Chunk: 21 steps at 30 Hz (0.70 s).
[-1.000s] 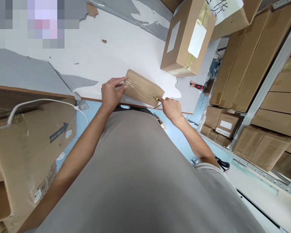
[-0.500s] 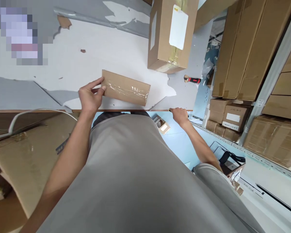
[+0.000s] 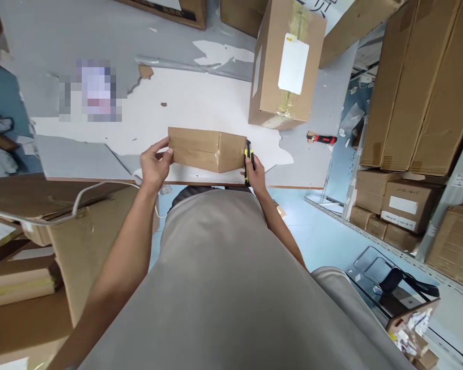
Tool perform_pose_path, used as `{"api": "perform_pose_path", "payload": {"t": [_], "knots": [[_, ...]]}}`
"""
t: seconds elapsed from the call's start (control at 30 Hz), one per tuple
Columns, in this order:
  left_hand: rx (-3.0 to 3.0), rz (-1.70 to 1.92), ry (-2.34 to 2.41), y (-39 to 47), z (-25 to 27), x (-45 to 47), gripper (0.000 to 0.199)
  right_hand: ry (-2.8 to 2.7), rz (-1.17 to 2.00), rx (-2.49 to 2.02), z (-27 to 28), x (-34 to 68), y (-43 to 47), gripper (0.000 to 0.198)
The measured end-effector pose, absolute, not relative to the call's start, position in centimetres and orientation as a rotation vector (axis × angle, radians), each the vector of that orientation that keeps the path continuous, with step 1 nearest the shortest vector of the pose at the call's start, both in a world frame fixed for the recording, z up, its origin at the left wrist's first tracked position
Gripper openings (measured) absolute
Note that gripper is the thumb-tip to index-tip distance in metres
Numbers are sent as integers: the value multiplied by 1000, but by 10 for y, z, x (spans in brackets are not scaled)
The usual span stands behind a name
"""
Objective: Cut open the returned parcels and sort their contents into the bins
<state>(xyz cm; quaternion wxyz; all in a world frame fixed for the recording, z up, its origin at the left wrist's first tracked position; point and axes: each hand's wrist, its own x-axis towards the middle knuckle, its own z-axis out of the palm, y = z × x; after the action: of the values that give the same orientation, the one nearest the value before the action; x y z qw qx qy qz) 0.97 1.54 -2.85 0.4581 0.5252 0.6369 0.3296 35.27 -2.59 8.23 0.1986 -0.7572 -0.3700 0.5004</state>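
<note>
A small long cardboard box (image 3: 195, 149) is held just over the near edge of the worktable, tilted so two of its faces show. My left hand (image 3: 155, 163) pinches its left end between thumb and fingers. At the other end, my right hand (image 3: 256, 173) is closed around a yellow and black utility knife (image 3: 248, 162), which stands against the box's right end. Whether the blade is out cannot be made out.
A taped, labelled carton (image 3: 281, 67) stands at the back right of the worktable (image 3: 200, 97). A red and black cutter (image 3: 324, 139) lies by the right edge. Shelves of cartons (image 3: 409, 92) rise on the right; a large open carton (image 3: 96, 241) is below left. A white cable (image 3: 77, 203) crosses there.
My right hand has come in from the right with the utility knife to the box's right end. The box has been turned, so its taped face no longer shows. The view has shifted.
</note>
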Motion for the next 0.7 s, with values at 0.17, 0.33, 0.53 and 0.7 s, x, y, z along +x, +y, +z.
{"api": "perform_pose_path", "payload": {"t": [0.17, 0.33, 0.53, 0.7], "knots": [[1159, 765, 1594, 3, -36, 56, 79, -1561, 1028, -2191, 141, 365, -25, 60], [1193, 599, 1500, 2, -31, 76, 56, -1802, 906, -2247, 159, 341, -27, 61], [1243, 799, 1469, 26, 33, 56, 43, -1845, 803, -2389, 160, 316, -26, 64], [1364, 769, 1410, 55, 69, 59, 31, -1854, 742, -2538, 190, 308, -27, 60]]}}
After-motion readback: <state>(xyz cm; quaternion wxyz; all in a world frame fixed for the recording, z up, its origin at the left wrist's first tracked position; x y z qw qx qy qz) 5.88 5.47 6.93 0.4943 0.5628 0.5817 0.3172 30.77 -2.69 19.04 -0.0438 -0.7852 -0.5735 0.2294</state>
